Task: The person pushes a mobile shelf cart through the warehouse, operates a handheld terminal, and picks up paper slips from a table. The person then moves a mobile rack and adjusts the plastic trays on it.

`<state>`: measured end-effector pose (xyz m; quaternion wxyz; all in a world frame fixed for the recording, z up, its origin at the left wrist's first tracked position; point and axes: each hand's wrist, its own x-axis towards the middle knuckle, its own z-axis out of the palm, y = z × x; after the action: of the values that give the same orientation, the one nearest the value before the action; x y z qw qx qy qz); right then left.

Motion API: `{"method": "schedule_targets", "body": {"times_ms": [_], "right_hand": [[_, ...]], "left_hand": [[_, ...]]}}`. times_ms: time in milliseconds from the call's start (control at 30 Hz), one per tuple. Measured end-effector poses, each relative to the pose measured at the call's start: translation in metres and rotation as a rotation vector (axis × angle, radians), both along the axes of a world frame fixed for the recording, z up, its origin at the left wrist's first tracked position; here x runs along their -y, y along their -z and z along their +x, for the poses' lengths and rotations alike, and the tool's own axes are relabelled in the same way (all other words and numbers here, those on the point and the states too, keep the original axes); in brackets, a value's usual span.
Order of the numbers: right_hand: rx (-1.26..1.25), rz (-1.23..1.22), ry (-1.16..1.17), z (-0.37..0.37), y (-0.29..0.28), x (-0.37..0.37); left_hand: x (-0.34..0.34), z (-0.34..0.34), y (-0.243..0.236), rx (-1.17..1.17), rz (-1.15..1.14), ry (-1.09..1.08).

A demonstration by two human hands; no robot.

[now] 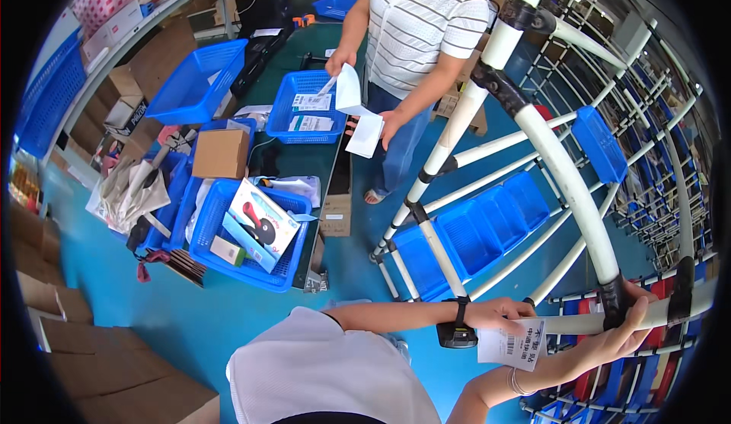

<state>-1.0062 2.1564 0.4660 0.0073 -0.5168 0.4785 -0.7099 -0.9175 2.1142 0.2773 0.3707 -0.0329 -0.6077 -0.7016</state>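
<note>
My left hand (499, 314), with a black wrist device below it, pinches a white printed label (512, 345) by its upper edge. The label hangs in front of a horizontal white rack pipe (656, 314). Farther right, my right hand (620, 336) curls around that pipe beside its black joint (612, 302); some of its fingers are hidden behind the pipe. A thin bracelet circles the right wrist.
Across from me a person (426, 24) in a striped top holds white paper sheets (365, 133) over a blue basket (276, 123). Boxes fill another blue basket (199, 245) on the green table. Blue bins (472, 234) sit in the pipe rack; cartons (114, 363) stand lower left.
</note>
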Motion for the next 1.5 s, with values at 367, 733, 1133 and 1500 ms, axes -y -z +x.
{"method": "schedule_targets", "body": {"times_ms": [367,733,1133,1500], "right_hand": [[-0.021,0.03,0.117,-0.008,0.002,0.001],[-0.076,-0.019,0.055,-0.012,0.008,0.003],[-0.017,-0.077,0.104,-0.007,0.004,0.006],[-0.038,-0.071,0.087,-0.02,0.006,0.001]], "left_hand": [[-0.005,-0.005,-0.007,0.034,0.058,-0.037],[-0.023,0.031,0.0,0.124,0.177,-0.269],[-0.006,0.193,0.061,-0.45,0.957,-1.039],[0.024,0.227,0.128,-0.65,1.085,-1.14]]}}
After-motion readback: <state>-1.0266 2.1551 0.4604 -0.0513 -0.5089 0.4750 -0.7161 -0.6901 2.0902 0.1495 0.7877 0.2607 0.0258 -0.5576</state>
